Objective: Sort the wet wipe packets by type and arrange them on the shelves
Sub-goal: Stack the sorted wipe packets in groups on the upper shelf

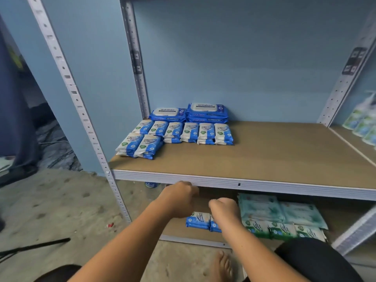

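On the upper shelf (264, 159), small blue-and-white wipe packets (175, 133) lie in rows at the left. Behind them are larger blue antabax packs (206, 111) in low stacks. On the lower shelf, two small blue packets (198, 220) lie beside pale green packs (262, 208) and small green-and-white packets (282, 230). Both hands reach under the upper shelf's front edge. My left hand (179, 198) has its fingers curled downward, and what they hold is hidden. My right hand (223, 210) hovers curled over the blue packets, its fingers out of sight.
White slotted metal posts (89, 123) frame the rack at the left. A neighbouring shelf at the right holds green-white bottles (364, 121). A black rod (36, 247) lies on the concrete floor at the left. My bare foot (221, 265) is in front of the rack.
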The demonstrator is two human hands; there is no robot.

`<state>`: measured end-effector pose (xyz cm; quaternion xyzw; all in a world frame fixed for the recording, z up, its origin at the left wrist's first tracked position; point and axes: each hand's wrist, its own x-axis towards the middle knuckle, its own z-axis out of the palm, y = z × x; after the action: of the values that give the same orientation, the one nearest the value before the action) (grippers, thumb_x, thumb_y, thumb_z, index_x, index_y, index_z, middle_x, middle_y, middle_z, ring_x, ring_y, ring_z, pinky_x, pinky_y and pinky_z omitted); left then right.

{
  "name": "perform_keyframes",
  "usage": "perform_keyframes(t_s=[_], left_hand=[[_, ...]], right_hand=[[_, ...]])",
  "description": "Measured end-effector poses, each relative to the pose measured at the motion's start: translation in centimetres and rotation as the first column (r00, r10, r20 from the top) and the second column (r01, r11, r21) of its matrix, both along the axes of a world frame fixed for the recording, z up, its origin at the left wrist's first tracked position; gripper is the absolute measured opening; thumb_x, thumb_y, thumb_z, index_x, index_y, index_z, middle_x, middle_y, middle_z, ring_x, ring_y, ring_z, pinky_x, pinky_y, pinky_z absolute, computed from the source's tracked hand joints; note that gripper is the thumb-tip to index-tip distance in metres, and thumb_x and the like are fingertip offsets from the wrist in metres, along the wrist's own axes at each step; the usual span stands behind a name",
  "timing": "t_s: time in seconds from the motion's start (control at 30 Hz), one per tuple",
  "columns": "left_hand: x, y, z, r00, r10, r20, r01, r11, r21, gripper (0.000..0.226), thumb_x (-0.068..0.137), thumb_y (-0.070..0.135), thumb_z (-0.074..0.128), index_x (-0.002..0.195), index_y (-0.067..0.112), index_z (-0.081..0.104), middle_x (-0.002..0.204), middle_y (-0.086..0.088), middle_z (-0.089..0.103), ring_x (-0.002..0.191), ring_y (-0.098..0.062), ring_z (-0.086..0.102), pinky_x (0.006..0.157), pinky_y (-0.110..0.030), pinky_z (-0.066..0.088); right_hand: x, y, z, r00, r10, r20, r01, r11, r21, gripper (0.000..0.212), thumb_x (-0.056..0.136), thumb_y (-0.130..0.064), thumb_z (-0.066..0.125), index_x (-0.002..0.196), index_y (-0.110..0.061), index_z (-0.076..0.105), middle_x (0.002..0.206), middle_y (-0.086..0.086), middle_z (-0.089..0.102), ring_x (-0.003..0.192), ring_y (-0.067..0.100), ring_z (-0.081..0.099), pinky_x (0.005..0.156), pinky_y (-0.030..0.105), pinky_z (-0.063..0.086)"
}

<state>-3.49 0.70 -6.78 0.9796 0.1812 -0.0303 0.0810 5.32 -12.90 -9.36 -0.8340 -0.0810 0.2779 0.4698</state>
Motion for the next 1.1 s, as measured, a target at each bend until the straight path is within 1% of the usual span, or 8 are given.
perform_keyframes(t_s=[0.07,0.23,0.43,0.7,0.87,0.93,1.0,1.1], left_hand=[[0.6,0.4,-1.8,0.995,0.067,-0.073,-0.068,0.998,-0.012,0.042,0.087,0.017,0.053,0.128,0.023,0.058,0.122,-0.003,0.061,0.108,-0.023,0.059,0.079,-0.035,0.052],[2.9,2.3,-7.8,0.972,0.103,-0.211,-0.108,0.994,-0.013,0.048,0.087,0.022,0.053,0.135,0.023,0.053,0.129,-0.005,0.061,0.111,-0.026,0.062,0.089,-0.041,0.056],[5.4,4.9,-17.2,0.954,0.168,-0.249,-0.211,0.965,-0.157,0.051,0.085,0.026,0.049,0.137,0.028,0.051,0.131,-0.001,0.060,0.115,-0.026,0.060,0.092,-0.040,0.054],[9.4,7.7,-28.8,0.953,0.226,-0.203,-0.278,0.918,-0.283,0.061,0.091,0.033,0.044,0.149,0.014,0.044,0.147,-0.014,0.049,0.132,-0.034,0.047,0.109,-0.041,0.042],[12.6,9.0,-31.6,0.954,0.217,-0.207,-0.277,0.902,-0.330,0.079,0.074,0.037,0.033,0.149,0.013,0.045,0.144,-0.015,0.054,0.132,-0.035,0.049,0.109,-0.043,0.042],[13.0,8.9,-32.2,0.947,0.189,-0.261,-0.278,0.888,-0.365,0.082,0.067,0.034,0.038,0.148,0.026,0.045,0.138,-0.008,0.059,0.126,-0.033,0.055,0.104,-0.043,0.048],[13.2,8.6,-32.1,0.935,0.169,-0.311,-0.284,0.884,-0.372,0.084,0.060,0.030,0.039,0.142,0.039,0.048,0.128,-0.001,0.065,0.118,-0.030,0.059,0.098,-0.042,0.052],[13.3,8.4,-31.7,0.895,0.206,-0.395,-0.347,0.878,-0.328,0.080,0.063,0.030,0.041,0.142,0.045,0.047,0.131,0.002,0.061,0.124,-0.031,0.052,0.104,-0.042,0.043]], right_hand=[[1.3,-0.4,-2.1,0.996,-0.038,-0.085,0.031,0.996,-0.086,0.016,0.080,-0.015,0.055,0.065,-0.010,0.055,0.057,0.005,0.056,0.051,0.022,0.050,0.051,0.024,0.035],[5.7,-1.1,-8.2,0.999,0.045,-0.015,-0.047,0.939,-0.342,0.019,0.085,-0.026,0.056,0.072,-0.013,0.056,0.071,0.004,0.059,0.067,0.023,0.057,0.056,0.026,0.038],[10.1,-0.2,-16.5,0.970,-0.115,-0.216,0.018,0.914,-0.406,0.027,0.089,-0.036,0.057,0.095,-0.011,0.064,0.081,0.004,0.063,0.068,0.018,0.060,0.060,0.029,0.053],[13.2,2.8,-24.8,0.703,-0.356,-0.615,0.128,0.915,-0.383,0.063,0.080,-0.064,0.065,0.117,-0.015,0.054,0.107,0.013,0.065,0.090,0.025,0.063,0.060,0.030,0.047],[14.8,4.4,-27.1,0.571,-0.487,-0.661,0.288,0.873,-0.395,0.047,0.085,-0.056,0.068,0.092,-0.013,0.050,0.121,0.016,0.059,0.096,0.023,0.055,0.075,0.034,0.054],[15.1,5.1,-27.9,0.577,-0.519,-0.630,0.341,0.854,-0.392,0.039,0.089,-0.048,0.066,0.084,-0.013,0.049,0.114,0.012,0.056,0.090,0.022,0.053,0.077,0.036,0.054],[15.1,5.7,-28.4,0.618,-0.524,-0.585,0.363,0.851,-0.378,0.033,0.087,-0.045,0.067,0.086,-0.015,0.054,0.099,0.008,0.056,0.076,0.021,0.053,0.065,0.036,0.052],[15.0,6.4,-29.1,0.822,-0.476,-0.313,0.329,0.845,-0.421,0.029,0.083,-0.041,0.067,0.085,-0.012,0.060,0.083,0.006,0.066,0.061,0.026,0.061,0.058,0.035,0.057]])
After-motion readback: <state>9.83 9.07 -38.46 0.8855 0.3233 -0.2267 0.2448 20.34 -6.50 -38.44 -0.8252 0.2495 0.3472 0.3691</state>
